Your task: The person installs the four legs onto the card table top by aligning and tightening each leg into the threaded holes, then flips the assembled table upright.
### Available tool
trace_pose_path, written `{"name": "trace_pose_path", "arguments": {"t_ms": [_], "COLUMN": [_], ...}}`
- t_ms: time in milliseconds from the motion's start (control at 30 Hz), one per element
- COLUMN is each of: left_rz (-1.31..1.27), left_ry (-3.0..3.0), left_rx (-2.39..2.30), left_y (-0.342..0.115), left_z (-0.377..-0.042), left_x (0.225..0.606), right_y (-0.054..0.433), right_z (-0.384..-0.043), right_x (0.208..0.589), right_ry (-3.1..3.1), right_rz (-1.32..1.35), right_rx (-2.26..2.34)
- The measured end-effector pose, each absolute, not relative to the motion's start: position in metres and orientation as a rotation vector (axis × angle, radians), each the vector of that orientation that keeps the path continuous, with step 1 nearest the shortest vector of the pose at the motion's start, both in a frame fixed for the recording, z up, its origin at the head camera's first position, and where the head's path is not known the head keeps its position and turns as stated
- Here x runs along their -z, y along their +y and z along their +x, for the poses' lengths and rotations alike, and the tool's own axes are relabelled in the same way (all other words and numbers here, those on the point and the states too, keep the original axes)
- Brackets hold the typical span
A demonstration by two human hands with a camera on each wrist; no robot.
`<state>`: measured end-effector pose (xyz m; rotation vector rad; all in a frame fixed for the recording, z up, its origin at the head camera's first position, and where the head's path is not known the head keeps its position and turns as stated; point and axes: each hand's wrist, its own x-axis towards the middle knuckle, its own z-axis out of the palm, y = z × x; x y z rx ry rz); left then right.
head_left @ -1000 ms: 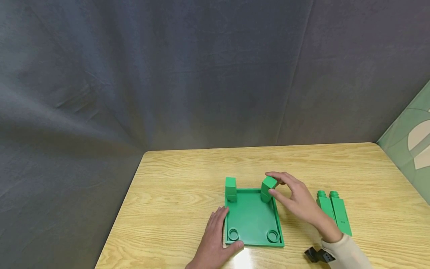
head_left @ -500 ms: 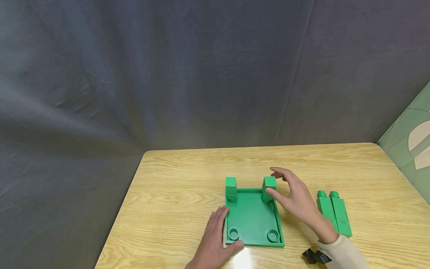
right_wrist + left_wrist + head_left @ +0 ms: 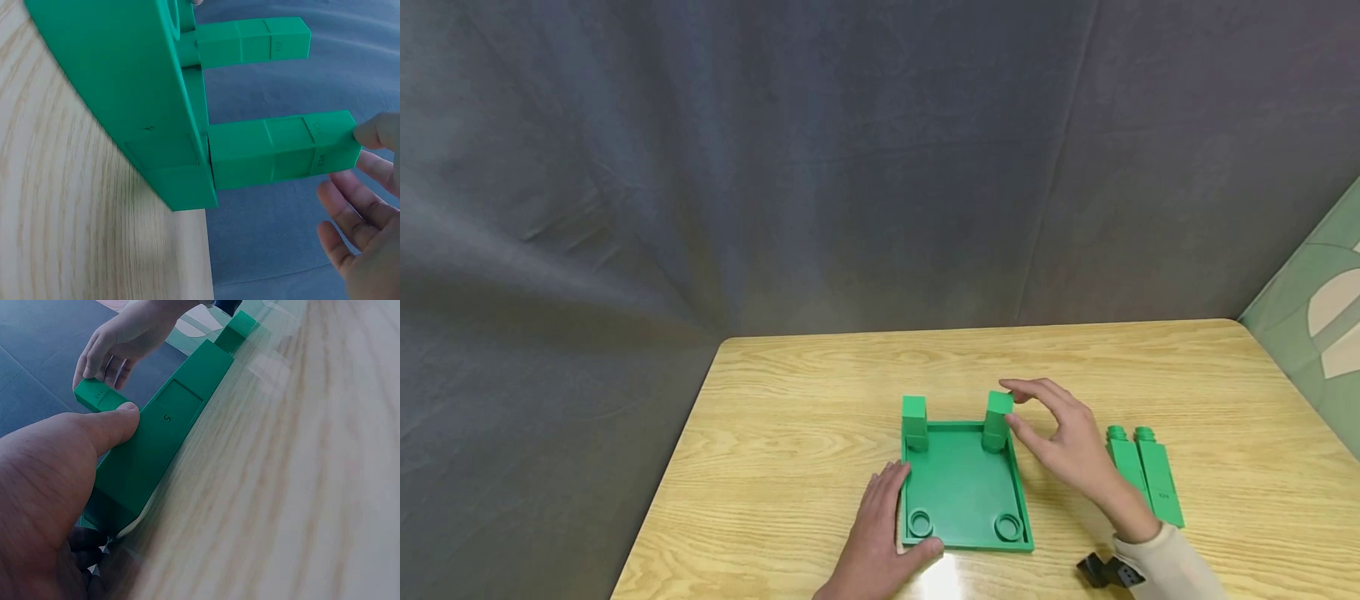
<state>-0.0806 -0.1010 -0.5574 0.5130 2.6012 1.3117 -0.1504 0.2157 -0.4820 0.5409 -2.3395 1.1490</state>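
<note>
A shallow green plastic tabletop (image 3: 962, 487) lies underside up, raised rim and round corner sockets showing. My left hand (image 3: 880, 533) grips its near left corner, thumb on the front side and fingers along the left side. A square green leg (image 3: 997, 421) stands upright in the far right corner. The thumb and index finger of my right hand (image 3: 1067, 437) pinch that leg at its top; in the right wrist view the other fingers hang loosely below the leg (image 3: 287, 150). Another leg (image 3: 914, 421) stands in the far left corner. Both near sockets hold nothing.
Two loose green legs (image 3: 1159, 479) with threaded ends lie side by side to the right, partly behind the right forearm. A small black object (image 3: 1105, 572) sits by the right sleeve. A dark curtain (image 3: 880, 167) hangs behind the wooden table (image 3: 790, 400).
The leg under my right hand has turned about its upright axis. The right fingers loosened and reached past it, then closed back at its top. The left hand stays put.
</note>
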Motion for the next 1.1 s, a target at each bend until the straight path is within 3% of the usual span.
{"name": "trace_pose_path", "arguments": {"t_ms": [633, 1100], "left_rz": [0.529, 0.533], "left_ry": [2.624, 2.621], "left_rx": [-1.318, -1.325], "left_y": [-0.101, -0.101], "left_z": [-0.08, -0.08], "left_x": [0.558, 0.559], "right_y": [0.211, 0.205], "right_z": [-0.15, -0.15], "right_x": [0.483, 0.486], "right_ry": [-2.351, -2.368], "right_rz": [0.534, 0.381], "right_rx": [-1.088, -1.091]}}
